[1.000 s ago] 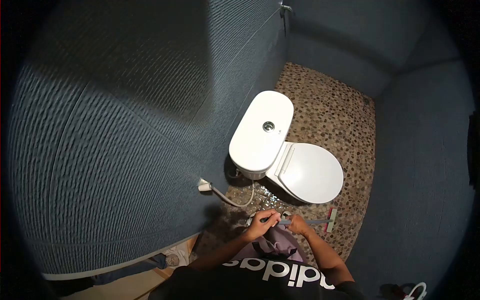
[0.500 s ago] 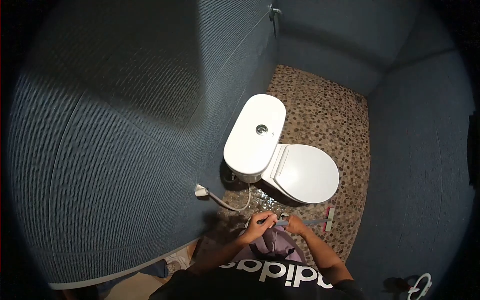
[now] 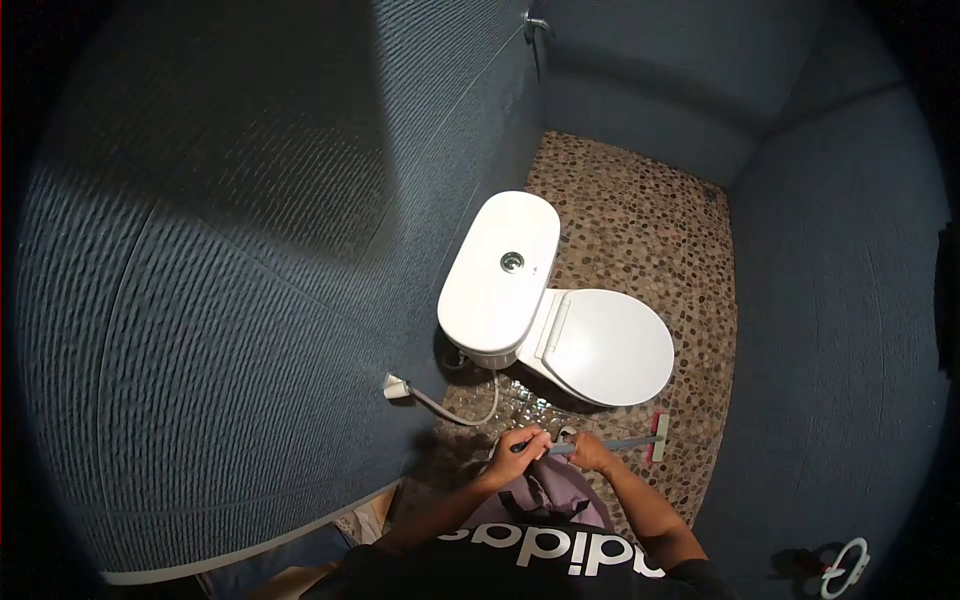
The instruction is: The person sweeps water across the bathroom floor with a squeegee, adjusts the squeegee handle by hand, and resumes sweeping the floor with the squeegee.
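A floor scrub brush with a long grey handle [image 3: 628, 443] lies across in front of my body. Its pale green head with pink bristles [image 3: 659, 438] is at the right, on or just above the pebbled floor. My left hand [image 3: 515, 456] is closed around the dark end of the handle. Farther along toward the head, my right hand [image 3: 588, 452] grips the same handle. Just beyond both hands stands a white toilet [image 3: 612, 348] with its lid down, apart from the brush.
The toilet's tank [image 3: 500, 280] stands by the textured wall [image 3: 250, 330]. A pale hose [image 3: 470, 418] runs from a white holder [image 3: 396, 387] on that wall toward the tank. The pebble floor [image 3: 640, 220] looks wet near the toilet base. A white ring-shaped fixture [image 3: 845, 569] is at lower right.
The view has shifted slightly, so the toilet and wall sit a little farther left. Both hands keep their hold on the brush handle, and the brush head has barely moved.
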A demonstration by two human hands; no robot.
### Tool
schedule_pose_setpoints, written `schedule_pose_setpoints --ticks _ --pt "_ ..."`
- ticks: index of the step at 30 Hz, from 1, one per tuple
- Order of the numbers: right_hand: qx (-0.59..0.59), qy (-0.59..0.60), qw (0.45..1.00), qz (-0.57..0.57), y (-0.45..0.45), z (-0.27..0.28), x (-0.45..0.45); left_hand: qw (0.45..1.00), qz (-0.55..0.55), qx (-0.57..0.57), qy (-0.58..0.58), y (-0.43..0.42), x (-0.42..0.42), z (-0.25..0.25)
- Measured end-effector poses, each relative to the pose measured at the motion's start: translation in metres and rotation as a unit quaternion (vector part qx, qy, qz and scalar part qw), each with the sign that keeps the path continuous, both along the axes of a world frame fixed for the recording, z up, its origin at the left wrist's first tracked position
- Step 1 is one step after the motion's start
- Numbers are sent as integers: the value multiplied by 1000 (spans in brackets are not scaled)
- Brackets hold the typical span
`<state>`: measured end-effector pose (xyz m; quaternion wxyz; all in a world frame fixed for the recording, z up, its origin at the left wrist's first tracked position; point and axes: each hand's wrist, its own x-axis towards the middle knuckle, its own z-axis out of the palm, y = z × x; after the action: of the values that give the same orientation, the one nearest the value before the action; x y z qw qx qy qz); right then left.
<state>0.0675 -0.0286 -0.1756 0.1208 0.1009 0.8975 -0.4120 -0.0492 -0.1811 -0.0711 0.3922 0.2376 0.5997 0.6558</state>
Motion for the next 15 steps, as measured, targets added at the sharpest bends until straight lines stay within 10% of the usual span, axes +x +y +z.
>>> schedule_pose_setpoints --ticks 15 --pt "2 -68 997 33 18 -26 10 1000 -9 -4 25 13 5 12"
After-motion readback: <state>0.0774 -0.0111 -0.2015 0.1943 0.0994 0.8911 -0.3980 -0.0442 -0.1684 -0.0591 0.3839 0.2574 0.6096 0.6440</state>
